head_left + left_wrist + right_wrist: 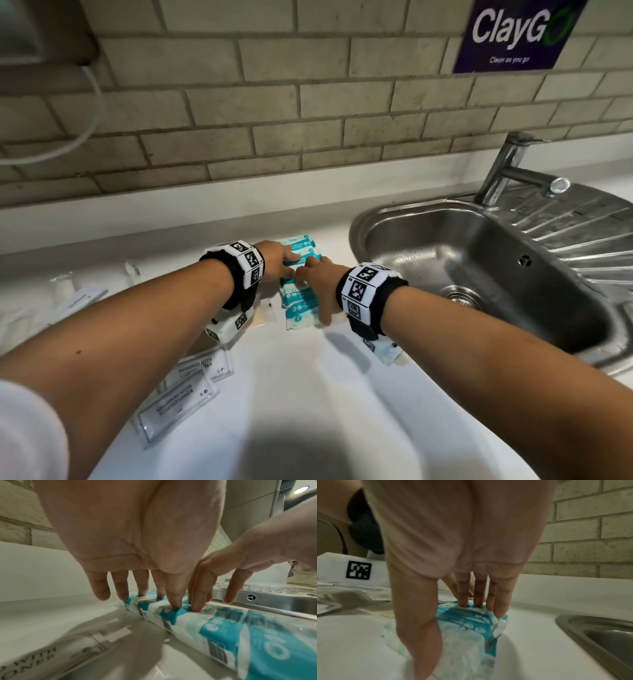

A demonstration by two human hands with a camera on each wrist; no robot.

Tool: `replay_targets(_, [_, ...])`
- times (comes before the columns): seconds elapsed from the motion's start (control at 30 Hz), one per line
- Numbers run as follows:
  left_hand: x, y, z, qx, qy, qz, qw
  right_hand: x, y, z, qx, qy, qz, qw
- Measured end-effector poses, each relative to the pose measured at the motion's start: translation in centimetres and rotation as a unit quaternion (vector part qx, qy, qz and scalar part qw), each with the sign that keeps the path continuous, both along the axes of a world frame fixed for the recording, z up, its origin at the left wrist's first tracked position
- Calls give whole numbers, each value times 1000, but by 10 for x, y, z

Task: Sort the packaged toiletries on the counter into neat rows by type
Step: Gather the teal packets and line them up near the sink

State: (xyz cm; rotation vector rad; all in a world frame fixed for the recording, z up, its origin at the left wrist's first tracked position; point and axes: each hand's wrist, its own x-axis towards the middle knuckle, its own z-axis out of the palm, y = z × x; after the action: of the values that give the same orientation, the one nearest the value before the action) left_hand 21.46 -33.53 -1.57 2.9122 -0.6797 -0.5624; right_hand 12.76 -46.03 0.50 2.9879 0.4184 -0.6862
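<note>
Head view shows both hands working on a row of teal-and-white packets (299, 301) lying on the white bench (308, 394), just left of the steel sink (479, 260). The row runs from near to far. The left hand (277, 262) has its fingers (175, 599) extended, tips pressing down on the far packets. The right hand (317, 286) likewise keeps its fingers (463, 595) straight, tips resting on the packets, thumb stretched along the near end. Neither hand grasps anything; both lie flat and released, pressing only.

Judgement: the step in hand is squaring up the teal row, nudging packets into line. That type appears largely gathered.

Two clear sachets (185, 394) marked shampoo with conditioner lie askew at near left, one overlapping the other. Further pale packages (78, 294) sit at far left, too blurred to identify.

The next move likely calls for lifting the hands off the teal row without dragging a packet askew, then collecting the sachets into their own parallel row.
</note>
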Motion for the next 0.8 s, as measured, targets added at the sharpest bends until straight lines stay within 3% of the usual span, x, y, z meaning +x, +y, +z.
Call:
replay_targets(0.37, [0, 0, 1, -25, 14, 18, 999, 4, 9, 10, -58, 11, 16, 998])
replay_targets(0.5, [1, 4, 0, -85, 30, 52, 995, 14, -4, 20, 60, 57, -42, 996])
replay_targets(0.57, [1, 8, -1, -108, 7, 77, 991, 25, -12, 20, 119, 26, -89, 989])
replay_targets(0.67, [2, 14, -4, -123, -16, 107, 986, 43, -25, 16, 134, -38, -126, 982])
replay_targets(0.8, [2, 19, 0, -172, -1, 160, 972, 60, -33, 5, 145, -39, -166, 975])
